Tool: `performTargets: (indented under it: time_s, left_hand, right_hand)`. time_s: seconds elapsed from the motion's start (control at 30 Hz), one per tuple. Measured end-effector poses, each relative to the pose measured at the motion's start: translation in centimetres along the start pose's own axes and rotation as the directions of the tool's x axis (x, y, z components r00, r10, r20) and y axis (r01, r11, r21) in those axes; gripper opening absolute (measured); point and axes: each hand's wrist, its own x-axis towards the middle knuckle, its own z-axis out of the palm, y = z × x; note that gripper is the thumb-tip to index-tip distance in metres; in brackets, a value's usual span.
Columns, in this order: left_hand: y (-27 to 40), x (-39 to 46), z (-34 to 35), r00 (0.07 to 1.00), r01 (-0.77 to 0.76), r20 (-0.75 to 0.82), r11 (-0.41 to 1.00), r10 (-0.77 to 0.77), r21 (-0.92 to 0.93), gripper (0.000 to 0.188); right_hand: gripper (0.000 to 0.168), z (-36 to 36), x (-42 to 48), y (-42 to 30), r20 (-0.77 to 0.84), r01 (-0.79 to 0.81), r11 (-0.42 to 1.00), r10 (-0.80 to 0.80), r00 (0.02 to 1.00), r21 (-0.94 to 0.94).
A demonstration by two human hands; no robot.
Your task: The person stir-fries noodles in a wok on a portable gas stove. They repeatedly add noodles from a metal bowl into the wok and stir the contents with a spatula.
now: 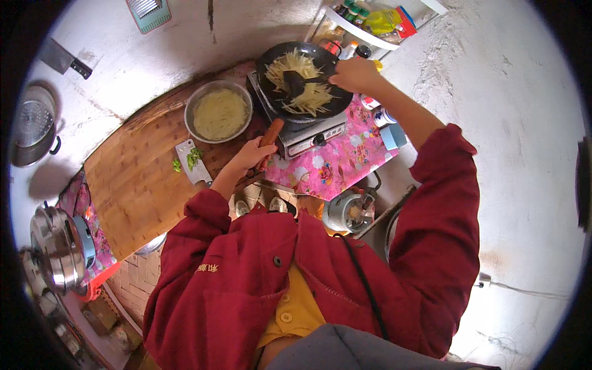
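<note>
My left hand (pixel 253 155) grips the brown wooden handle (pixel 273 132) of a black wok (pixel 340 104). The wok rests on a tabletop gas stove (pixel 317 134). My right hand (pixel 355 75) is closed around the handle of a black spatula (pixel 294 84), whose blade is among pale shreds, seemingly potato (pixel 307 99), inside the wok. Left of the stove stands a metal bowl (pixel 188 115) of pale yellow, mushy-looking food (pixel 219 113). Beside my left forearm, a cleaver (pixel 196 170) lies on the wooden board (pixel 138 171) with chopped green pieces (pixel 194 158) on its blade.
A flowered pink tablecloth (pixel 300 173) covers the table under the stove. Bottles and a light-blue box (pixel 393 137) stand to its right, beneath a corner shelf (pixel 365 37). A gas cylinder (pixel 337 215) sits below the table edge. A steamer pot (pixel 55 249) stands far left.
</note>
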Motion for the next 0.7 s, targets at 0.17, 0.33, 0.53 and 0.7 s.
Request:
performTargets:
  time_s: [0.17, 0.33, 0.53, 0.7]
  left_hand:
    - [0.0, -0.7, -1.1, 0.996, 0.085, -0.001, 0.995, -0.086, -0.05, 0.042]
    - [-4.6, -0.6, -4.7, 0.925, -0.048, -0.301, 0.712, -0.233, -0.701, 0.057]
    - [-11.5, 4.4, -11.2, 0.823, -0.461, -0.547, 0.38, -0.155, -0.802, 0.041]
    - [-10.0, 5.9, -11.7, 0.781, -0.479, -0.602, 0.458, -0.166, -0.749, 0.04]
  right_hand:
    - [0.049, -4.0, 0.6, 6.4, 0.035, 0.004, 0.998, -0.002, 0.999, -0.069]
    - [0.048, 0.4, 0.0, 11.1, 0.025, -0.179, 0.982, 0.177, 0.984, 0.068]
    - [0.039, 4.5, -3.5, 7.9, 0.002, -0.133, 0.962, 0.136, 0.991, 0.238]
    - [0.038, 6.1, -6.5, 6.8, -0.043, -0.206, 0.943, 0.224, 0.974, 0.263]
